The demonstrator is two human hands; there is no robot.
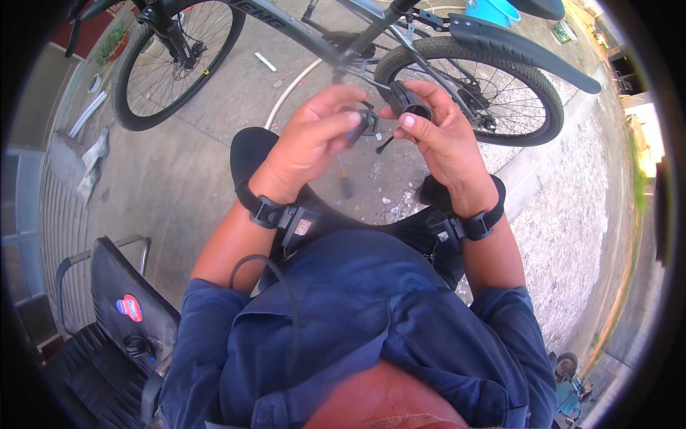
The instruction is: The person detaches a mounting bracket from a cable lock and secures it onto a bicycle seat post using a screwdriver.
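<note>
You are at an outdoor bicycle repair spot on a paved yard.

You stand on bare concrete (200, 143) strewn with small debris, with a grey bicycle (336, 43) parked just ahead of you, its rear wheel (514, 93) under a black mudguard (522, 50). A gravel strip (572, 229) runs along your right, a worn black chair (121, 314) sits at your lower left, and a blue tub (493, 11) stands beyond the bike.

The one camera sits on the person's head and looks straight down, very close to the blue shirt (371, 314), with the grey concrete ground (193, 164) farther below.
</note>
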